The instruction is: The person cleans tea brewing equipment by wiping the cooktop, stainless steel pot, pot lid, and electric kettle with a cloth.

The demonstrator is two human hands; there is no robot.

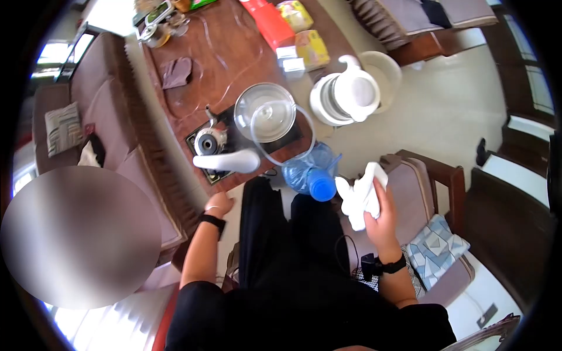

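My right hand (383, 221) grips a crumpled white cloth (362, 196), held above the seat on the right. My left hand (219, 203) is closed just off the table's near edge; its fingers curl inward, and whatever they may hold is hidden. Between my hands, by my knees, stands a large blue-capped water bottle (309, 169). A clear tube (295, 162) loops down toward it. Nearest my left hand on the table is a smooth white elongated object (229, 161). Behind it are a kettle (209, 140) and a round glass-lidded pot (265, 111).
A brown wooden table (216, 64) carries a red box (270, 24), yellow packs (312, 48), a folded cloth (177, 73) and jars (155, 35). A white lidded bin (345, 98) stands at its right. Sofas flank both sides; a patterned cushion (438, 248) lies right.
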